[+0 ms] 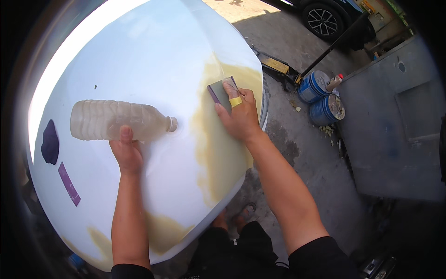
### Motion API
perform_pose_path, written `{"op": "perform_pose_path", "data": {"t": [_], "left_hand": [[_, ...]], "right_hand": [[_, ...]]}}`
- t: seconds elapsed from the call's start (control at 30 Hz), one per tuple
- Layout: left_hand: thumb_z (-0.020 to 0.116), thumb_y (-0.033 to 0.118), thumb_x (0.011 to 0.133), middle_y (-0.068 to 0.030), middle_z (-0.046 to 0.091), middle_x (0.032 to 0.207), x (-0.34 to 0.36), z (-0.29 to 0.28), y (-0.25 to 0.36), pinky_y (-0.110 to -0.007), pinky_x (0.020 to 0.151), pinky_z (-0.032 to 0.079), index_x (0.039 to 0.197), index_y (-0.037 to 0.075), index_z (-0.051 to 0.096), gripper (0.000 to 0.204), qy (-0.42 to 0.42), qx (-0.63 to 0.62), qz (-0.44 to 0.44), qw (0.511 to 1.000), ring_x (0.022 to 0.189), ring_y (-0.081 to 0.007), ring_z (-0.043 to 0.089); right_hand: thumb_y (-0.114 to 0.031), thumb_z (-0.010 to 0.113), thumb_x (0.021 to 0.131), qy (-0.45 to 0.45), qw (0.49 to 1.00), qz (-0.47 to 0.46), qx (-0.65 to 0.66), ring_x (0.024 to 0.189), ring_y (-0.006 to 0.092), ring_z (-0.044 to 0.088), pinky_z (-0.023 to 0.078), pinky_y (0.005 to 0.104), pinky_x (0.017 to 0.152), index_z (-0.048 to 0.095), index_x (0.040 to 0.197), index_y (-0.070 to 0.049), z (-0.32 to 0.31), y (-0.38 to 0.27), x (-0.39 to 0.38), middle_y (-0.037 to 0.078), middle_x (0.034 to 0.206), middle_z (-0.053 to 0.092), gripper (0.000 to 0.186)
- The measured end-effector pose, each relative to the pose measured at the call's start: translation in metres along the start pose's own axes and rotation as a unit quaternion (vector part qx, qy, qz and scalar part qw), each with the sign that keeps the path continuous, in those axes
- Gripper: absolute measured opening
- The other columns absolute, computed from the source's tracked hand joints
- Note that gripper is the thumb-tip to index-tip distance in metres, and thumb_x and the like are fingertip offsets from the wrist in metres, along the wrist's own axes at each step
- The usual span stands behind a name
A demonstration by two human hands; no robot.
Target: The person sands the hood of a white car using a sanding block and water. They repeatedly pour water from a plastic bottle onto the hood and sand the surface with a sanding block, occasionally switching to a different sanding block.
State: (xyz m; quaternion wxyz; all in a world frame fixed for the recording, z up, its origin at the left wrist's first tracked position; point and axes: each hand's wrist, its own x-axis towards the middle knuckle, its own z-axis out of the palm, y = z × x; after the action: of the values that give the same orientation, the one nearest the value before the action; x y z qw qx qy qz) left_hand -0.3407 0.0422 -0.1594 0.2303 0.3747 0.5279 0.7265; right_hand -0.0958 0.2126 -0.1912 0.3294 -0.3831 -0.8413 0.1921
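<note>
A cloudy, ribbed plastic bottle (93, 120) lies on its side in my left hand (127, 151), its cap pointing right, above a large white curved panel (153, 56). My right hand (241, 116) grips a flat grey-green block with purple edges (218, 91), pressed on a yellowish patch (211, 167) along the panel's right side. A yellow band circles one finger of that hand. On the panel's left lie a dark purple cloth or pad (49, 142) and a narrow purple strip (69, 183).
Beyond the panel on the concrete floor are a floor jack (274, 63), two blue buckets (310, 88) (325, 111) and scattered flakes. A car wheel (323, 22) shows at the top. A grey sheet panel (385, 139) stands at right; my sandaled feet show below.
</note>
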Motion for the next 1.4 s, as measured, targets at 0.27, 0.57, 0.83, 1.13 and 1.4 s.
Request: {"op": "perform_pose_path", "data": {"t": [0.27, 0.57, 0.83, 1.13, 1.4], "left_hand": [[0.063, 0.049, 0.093, -0.0111, 0.055, 0.129, -0.001, -0.004, -0.004, -0.039, 0.105, 0.042, 0.134, 0.000, 0.046, 0.067, 0.016, -0.018, -0.013, 1.000, 0.120, -0.0236, 0.053], [0.063, 0.045, 0.093, -0.0110, 0.055, 0.127, 0.005, -0.001, 0.002, -0.039, 0.104, 0.043, 0.134, -0.001, 0.045, 0.064, 0.011, -0.011, 0.000, 1.000, 0.118, -0.0236, 0.054], [0.058, 0.046, 0.097, -0.0099, 0.057, 0.127, 0.006, -0.004, 0.002, -0.038, 0.104, 0.043, 0.133, 0.001, 0.047, 0.060, -0.012, 0.007, -0.004, 1.000, 0.119, -0.0224, 0.055], [0.060, 0.047, 0.095, -0.0104, 0.054, 0.130, 0.003, -0.004, -0.002, -0.039, 0.105, 0.042, 0.135, 0.001, 0.046, 0.062, 0.002, -0.012, -0.002, 1.000, 0.122, -0.0234, 0.052], [0.061, 0.047, 0.094, -0.0101, 0.053, 0.131, 0.008, 0.000, 0.003, -0.039, 0.106, 0.041, 0.136, 0.001, 0.044, 0.064, 0.016, -0.027, -0.004, 1.000, 0.123, -0.0239, 0.051]], "right_hand": [[-0.021, 0.078, 0.077, -0.019, 0.997, -0.026, 0.064, 0.123, 0.0370, 0.049, 0.041, 0.0473, 0.099, 0.056, 0.137, -0.011, -0.011, -0.089, -0.217, 0.006, 0.143, 0.054, 0.064], [-0.020, 0.073, 0.082, 0.041, 0.999, 0.004, 0.014, 0.118, 0.0386, 0.048, 0.041, 0.0469, 0.099, 0.054, 0.137, -0.008, -0.008, -0.037, -0.106, 0.013, 0.133, 0.060, 0.059], [-0.019, 0.076, 0.078, 0.016, 0.999, -0.018, 0.038, 0.119, 0.0367, 0.049, 0.039, 0.0485, 0.097, 0.053, 0.138, -0.009, -0.004, -0.075, -0.161, 0.011, 0.140, 0.056, 0.065], [-0.018, 0.078, 0.076, -0.067, 0.995, -0.014, 0.069, 0.123, 0.0364, 0.049, 0.040, 0.0472, 0.101, 0.058, 0.134, -0.012, -0.010, -0.095, -0.212, 0.007, 0.142, 0.055, 0.062], [-0.023, 0.069, 0.085, 0.012, 1.000, -0.015, -0.001, 0.120, 0.0392, 0.045, 0.039, 0.0489, 0.096, 0.052, 0.135, -0.001, 0.011, -0.061, -0.039, 0.013, 0.130, 0.060, 0.057]]}}
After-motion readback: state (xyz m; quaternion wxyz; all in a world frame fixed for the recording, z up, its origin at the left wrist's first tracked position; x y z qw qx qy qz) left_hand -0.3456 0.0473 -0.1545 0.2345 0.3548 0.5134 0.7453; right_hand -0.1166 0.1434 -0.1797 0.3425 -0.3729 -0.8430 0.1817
